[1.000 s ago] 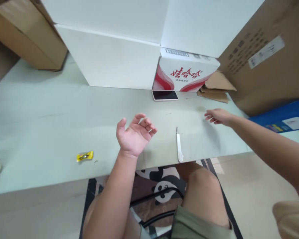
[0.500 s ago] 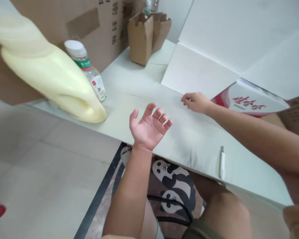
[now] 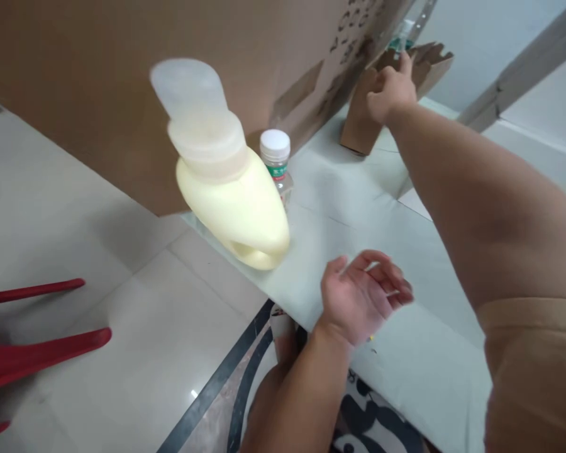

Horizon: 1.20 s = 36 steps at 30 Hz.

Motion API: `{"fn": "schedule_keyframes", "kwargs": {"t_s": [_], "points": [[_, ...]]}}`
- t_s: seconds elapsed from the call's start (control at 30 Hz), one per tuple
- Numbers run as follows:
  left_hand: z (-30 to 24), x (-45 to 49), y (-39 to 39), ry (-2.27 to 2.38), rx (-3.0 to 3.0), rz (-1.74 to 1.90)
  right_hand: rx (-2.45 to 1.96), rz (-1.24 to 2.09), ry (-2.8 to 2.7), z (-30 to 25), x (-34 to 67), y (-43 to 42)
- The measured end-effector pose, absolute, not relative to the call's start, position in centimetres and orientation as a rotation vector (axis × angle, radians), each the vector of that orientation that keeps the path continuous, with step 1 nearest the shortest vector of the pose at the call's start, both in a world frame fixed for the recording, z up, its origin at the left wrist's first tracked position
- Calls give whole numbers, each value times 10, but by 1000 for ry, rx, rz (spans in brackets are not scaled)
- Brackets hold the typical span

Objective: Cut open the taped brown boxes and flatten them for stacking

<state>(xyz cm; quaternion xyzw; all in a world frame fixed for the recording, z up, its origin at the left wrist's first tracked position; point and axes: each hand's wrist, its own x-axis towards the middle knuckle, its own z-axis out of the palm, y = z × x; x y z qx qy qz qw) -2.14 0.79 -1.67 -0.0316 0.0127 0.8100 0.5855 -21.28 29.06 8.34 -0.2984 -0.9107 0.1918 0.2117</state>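
Note:
My left hand (image 3: 358, 297) hovers palm up over the front of the table, its fingers loosely curled and apart, with nothing in it. At the back, my right hand (image 3: 392, 94) reaches over the open-topped brown cardboard holders (image 3: 358, 123). Its index finger is stretched toward a clear plastic bottle (image 3: 403, 39) standing in them; whether it touches the bottle I cannot tell. A pale yellow bottle (image 3: 245, 207) with a translucent cap stands large at the table's left end. Behind it, partly hidden, is a clear bottle with a white cap (image 3: 275, 145).
A big cardboard box (image 3: 136, 94) walls off the left and back of the pale green table (image 3: 434, 352). Red stool legs (image 3: 51, 352) rest on the tiled floor at left. A panda-patterned cloth (image 3: 372, 421) lies below the table edge.
My right hand has gone from the middle of the table, near a white box, back to the cardboard holders. My left hand remains palm up. The view has swung left.

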Motion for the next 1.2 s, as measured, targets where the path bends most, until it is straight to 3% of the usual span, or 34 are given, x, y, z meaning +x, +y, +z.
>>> {"fn": "schedule_keyframes", "kwargs": {"t_s": [0.17, 0.37, 0.57, 0.7, 0.83, 0.97, 1.03, 1.2], "points": [[-15, -31, 2, 71, -44, 1881, -1034, 378, -2619, 84, -218, 298], [-10, -31, -16, 140, -24, 1939, -985, 266, -2625, 58, -143, 256], [-2, -20, -31, 364, -3, 2161, -767, 195, -2631, 57, 65, 197], [2, -9, -20, 493, 36, 2184, -861, 198, -2536, 62, 233, 153], [2, 22, 13, 770, 265, 2249, -1039, 200, -2361, 57, 338, 110], [-1, 65, 45, 968, 796, 2130, -1130, 283, -2267, 43, 378, 92], [-5, 80, 58, 962, 992, 2017, -1008, 317, -2191, 34, 384, 92], [-16, 97, 69, 1014, 1121, 2121, -569, 368, -1966, 16, 386, 106]]}}
